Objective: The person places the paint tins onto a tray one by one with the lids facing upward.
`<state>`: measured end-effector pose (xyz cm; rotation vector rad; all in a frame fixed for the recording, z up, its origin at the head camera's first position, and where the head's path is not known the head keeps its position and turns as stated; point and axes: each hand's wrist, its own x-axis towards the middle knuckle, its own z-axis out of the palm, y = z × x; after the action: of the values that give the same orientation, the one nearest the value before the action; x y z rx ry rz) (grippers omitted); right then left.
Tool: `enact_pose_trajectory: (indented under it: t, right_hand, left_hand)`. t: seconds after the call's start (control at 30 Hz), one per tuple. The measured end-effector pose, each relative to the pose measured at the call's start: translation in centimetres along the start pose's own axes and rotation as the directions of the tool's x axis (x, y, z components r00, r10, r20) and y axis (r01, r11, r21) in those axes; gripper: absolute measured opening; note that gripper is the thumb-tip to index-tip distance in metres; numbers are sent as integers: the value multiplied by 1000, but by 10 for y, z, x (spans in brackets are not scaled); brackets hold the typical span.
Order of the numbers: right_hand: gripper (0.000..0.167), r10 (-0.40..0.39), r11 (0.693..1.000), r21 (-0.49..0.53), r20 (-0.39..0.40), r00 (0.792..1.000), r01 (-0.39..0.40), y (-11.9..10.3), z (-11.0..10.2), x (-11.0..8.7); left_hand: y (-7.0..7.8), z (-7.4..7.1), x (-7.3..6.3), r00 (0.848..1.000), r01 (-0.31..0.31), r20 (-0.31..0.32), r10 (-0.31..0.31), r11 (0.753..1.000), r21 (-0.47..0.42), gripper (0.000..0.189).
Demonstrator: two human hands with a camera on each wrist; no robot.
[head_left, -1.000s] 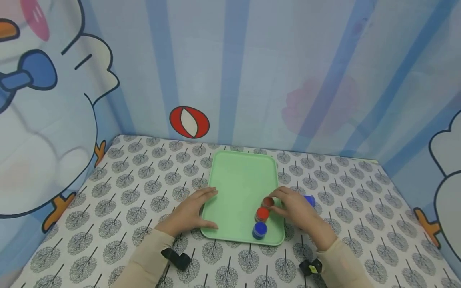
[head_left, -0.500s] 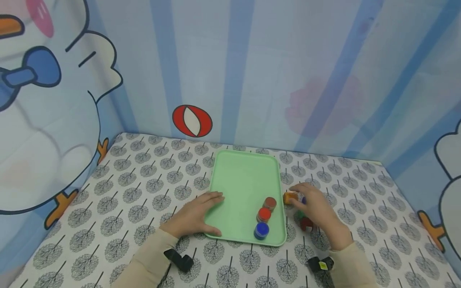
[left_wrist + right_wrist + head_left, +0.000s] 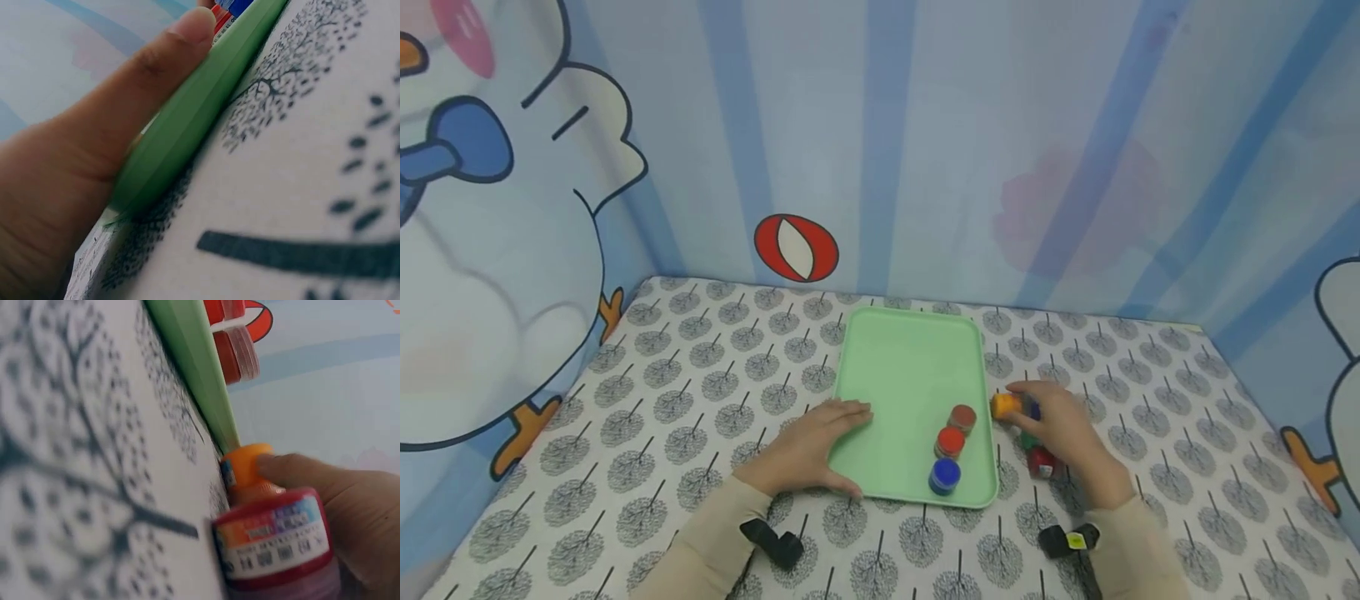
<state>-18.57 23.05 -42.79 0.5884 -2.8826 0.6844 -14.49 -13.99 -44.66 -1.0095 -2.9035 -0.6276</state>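
Note:
My left hand [image 3: 808, 450] rests on the left rim of a light green tray [image 3: 910, 358], its fingers spread and the thumb along the front corner. Three small paint jars stand in a slanting row at the tray's right: blue [image 3: 944, 477], red [image 3: 950, 442] and reddish brown [image 3: 962, 419]. Just outside the right rim, my right hand [image 3: 1063, 429] pinches an orange paint jar [image 3: 1002, 406] between thumb and fingers. Under and beside that hand lie a dark blue jar [image 3: 1033, 408], a green jar [image 3: 1030, 442] and a dark red jar [image 3: 275, 547], partly hidden by it.
A white cloth [image 3: 715, 417] with a tree print covers the table. Behind it hangs a pale blue curtain [image 3: 955, 167] with cartoon figures. Each wrist wears a black camera strap.
My right hand has let go of the reddish brown jar on the tray and moved right, outside the rim, to the orange jar. My left hand stays at the tray's left edge.

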Motion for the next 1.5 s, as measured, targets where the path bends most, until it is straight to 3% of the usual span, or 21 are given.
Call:
enact_pose_trajectory:
  t: [0.33,0.67,1.0,1.23,1.5]
  right_hand:
    - [39,-26,999,-21,18,999,27,-3,3,6]
    - [41,-24,998,-58,49,998,27,-8,-2,8]
    - [38,12,999,-40,44,999,-10,-7,-5,4]
    - [45,49,998,-28,34,998,-48,-11,-5,2]
    - [49,89,996,-17,8,996,-89,-13,-12,0]
  left_hand:
    - [-2,-3,1,999,10,41,-10,1000,5,101]
    - [-1,-4,-2,999,13,34,-13,1000,-15,101]
    - [2,-4,-1,999,5,41,-5,1000,-16,99]
    - [2,1,-5,998,26,50,-25,1000,-17,100]
    - [5,-4,-2,999,3,32,-2,1000,-24,98]
